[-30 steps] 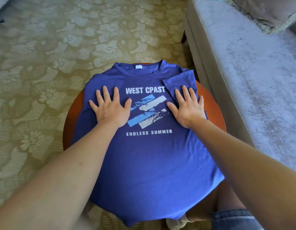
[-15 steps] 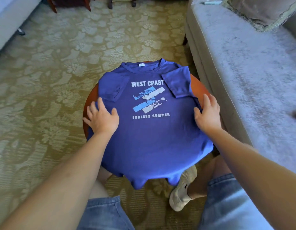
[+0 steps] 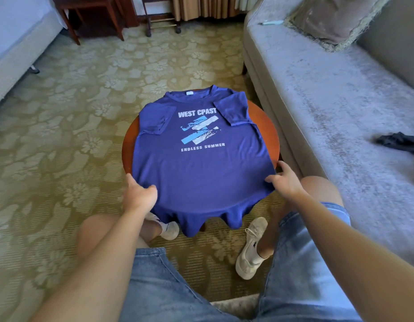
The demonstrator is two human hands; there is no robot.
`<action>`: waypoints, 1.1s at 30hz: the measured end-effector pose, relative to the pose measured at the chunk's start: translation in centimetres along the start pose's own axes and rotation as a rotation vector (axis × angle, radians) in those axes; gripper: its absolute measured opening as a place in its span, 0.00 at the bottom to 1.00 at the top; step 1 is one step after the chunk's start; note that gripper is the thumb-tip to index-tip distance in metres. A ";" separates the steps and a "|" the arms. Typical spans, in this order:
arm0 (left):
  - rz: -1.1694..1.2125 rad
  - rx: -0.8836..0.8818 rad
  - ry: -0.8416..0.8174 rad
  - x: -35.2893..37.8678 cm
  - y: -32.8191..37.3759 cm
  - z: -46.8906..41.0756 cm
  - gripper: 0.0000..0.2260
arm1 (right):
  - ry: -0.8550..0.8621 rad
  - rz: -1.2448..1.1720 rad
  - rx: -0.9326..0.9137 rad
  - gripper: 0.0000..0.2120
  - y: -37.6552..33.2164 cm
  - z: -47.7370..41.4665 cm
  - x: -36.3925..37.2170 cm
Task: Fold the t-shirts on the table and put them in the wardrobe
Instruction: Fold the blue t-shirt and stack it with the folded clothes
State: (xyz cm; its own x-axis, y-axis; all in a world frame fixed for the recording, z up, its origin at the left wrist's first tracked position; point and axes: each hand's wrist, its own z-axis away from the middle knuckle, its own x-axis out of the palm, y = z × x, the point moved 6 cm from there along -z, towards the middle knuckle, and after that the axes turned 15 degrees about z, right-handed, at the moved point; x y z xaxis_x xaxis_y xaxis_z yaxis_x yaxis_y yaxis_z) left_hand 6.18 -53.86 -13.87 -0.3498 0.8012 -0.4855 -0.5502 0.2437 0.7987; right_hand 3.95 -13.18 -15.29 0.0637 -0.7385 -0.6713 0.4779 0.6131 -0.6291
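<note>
A blue t-shirt with a white "WEST CPAST / ENDLESS SUMMER" print lies face up on a small round wooden table. Both sleeves are folded inward over the chest. Its hem hangs over the near table edge. My left hand pinches the shirt's lower left side at the table's near edge. My right hand pinches the lower right side.
A grey sofa runs along the right with a cushion and a dark garment on its seat. A bed edge is at far left, dark wooden furniture at the back. Patterned carpet surrounds the table.
Both hands slid from the chest print down along the shirt's sides to its lower corners, where they now pinch the fabric. The view pulled back.
</note>
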 end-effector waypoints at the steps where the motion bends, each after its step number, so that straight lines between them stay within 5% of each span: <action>1: -0.012 0.022 -0.012 0.0 0.0 0.2 0.35 | 0.013 0.007 0.011 0.28 0.4 0.4 -0.1; 7: -0.028 0.120 -0.062 -0.4 0.6 1.0 0.35 | 0.148 0.018 -0.016 0.33 0.2 1.5 -0.9; 19: 0.338 0.373 -0.079 -0.1 5.9 1.9 0.15 | 0.154 -0.087 -0.227 0.17 -7.1 0.0 -1.0; 26: 0.565 0.270 0.059 -0.7 11.7 -2.8 0.18 | 0.155 -0.276 -0.222 0.17 -12.2 -3.8 -3.5; 29: 0.466 0.238 0.007 0.3 13.6 -5.0 0.25 | 0.112 -0.332 -0.254 0.23 -14.3 -5.4 -4.3; 33: 0.152 0.184 -0.142 1.9 11.1 -6.4 0.33 | 0.028 0.071 -0.232 0.32 -12.3 -7.2 -3.1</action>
State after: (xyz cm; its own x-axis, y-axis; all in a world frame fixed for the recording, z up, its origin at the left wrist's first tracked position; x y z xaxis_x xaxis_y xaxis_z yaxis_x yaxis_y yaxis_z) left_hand -5.49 -53.12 -8.22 -0.3012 0.9014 -0.3110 -0.3479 0.1997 0.9160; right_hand -8.38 -16.40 -8.28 0.0646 -0.6849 -0.7258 0.2586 0.7139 -0.6507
